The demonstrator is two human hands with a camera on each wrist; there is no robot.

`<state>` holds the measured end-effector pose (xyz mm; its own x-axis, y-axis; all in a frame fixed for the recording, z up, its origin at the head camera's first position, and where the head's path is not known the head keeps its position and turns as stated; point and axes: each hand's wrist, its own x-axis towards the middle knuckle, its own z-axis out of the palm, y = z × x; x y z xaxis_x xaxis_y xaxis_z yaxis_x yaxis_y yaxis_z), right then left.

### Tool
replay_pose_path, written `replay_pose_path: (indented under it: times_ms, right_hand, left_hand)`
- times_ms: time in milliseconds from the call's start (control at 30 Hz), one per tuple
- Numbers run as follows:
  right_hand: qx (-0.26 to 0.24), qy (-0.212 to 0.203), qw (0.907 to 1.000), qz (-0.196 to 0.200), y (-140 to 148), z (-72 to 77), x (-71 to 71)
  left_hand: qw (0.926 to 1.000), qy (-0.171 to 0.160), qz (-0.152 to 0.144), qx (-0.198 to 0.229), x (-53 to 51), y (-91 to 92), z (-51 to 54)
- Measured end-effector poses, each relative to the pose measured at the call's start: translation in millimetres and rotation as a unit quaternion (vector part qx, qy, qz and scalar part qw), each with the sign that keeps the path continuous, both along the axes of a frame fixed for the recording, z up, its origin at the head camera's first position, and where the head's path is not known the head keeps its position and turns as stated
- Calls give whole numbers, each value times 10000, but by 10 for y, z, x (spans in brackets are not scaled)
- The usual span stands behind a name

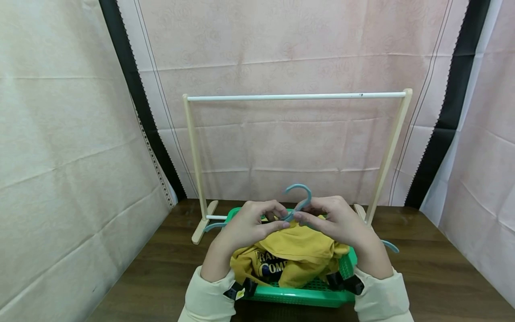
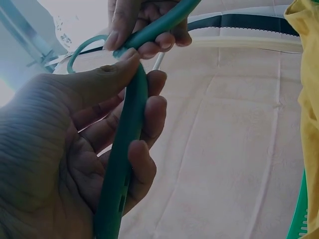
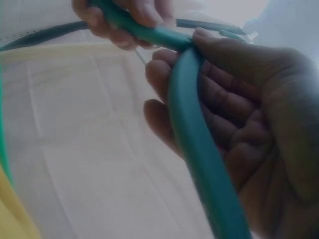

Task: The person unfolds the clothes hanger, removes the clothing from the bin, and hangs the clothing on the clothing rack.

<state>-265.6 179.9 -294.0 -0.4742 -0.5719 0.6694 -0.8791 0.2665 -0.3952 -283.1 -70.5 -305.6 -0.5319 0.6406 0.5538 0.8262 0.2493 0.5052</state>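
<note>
A light blue clothes hanger (image 1: 309,196) is held up over a green basket (image 1: 297,297), its hook pointing upward. My left hand (image 1: 257,222) pinches it just below the hook, thumb and fingers round the left arm. My right hand (image 1: 342,220) grips the other arm, close beside the left fingertips. Both wrist views show the hanger's arms (image 2: 124,144) running down along the palms, looking teal there. The hanger's ends stick out past both forearms in the head view. Beneath the hands, a crumpled yellow garment (image 1: 299,243) with dark printed lettering lies in the basket.
A rack with a white top bar (image 1: 297,96) and pale uprights (image 1: 195,152) stands behind the basket. Dark wooden tabletop (image 1: 434,268) lies all around. Pale cloth walls (image 1: 80,179) with black bands close in the sides and back.
</note>
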Motion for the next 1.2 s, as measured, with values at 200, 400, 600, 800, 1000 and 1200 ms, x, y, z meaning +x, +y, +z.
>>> replay_pose_path:
  times_ms: [200,400,600,800,1000,1200]
  right_hand:
    - [116,-306,9995,-9,25,-11,-7]
    - [134,-363,9990,-204,94,13,20]
    - [-64,-737,9948,-704,390,45,93]
    - [-172,-1222,9823,-1412,681,38,180]
    - [-161,-1343,9803,-1438,714,47,174]
    - [-88,-1385,9792,-1482,741,62,197]
  left_hand:
    - [9999,-26,44,-115,-10,-7,-10]
    - [9996,-3,214,-182,-30,-56,4]
    - [9928,-309,994,-588,-73,-173,-11]
    - [9802,-817,1442,-1088,-140,-289,-49]
    - [9643,-1245,1645,-1660,-227,-361,-112]
    - [9455,-1701,1714,-2182,-267,-378,-195]
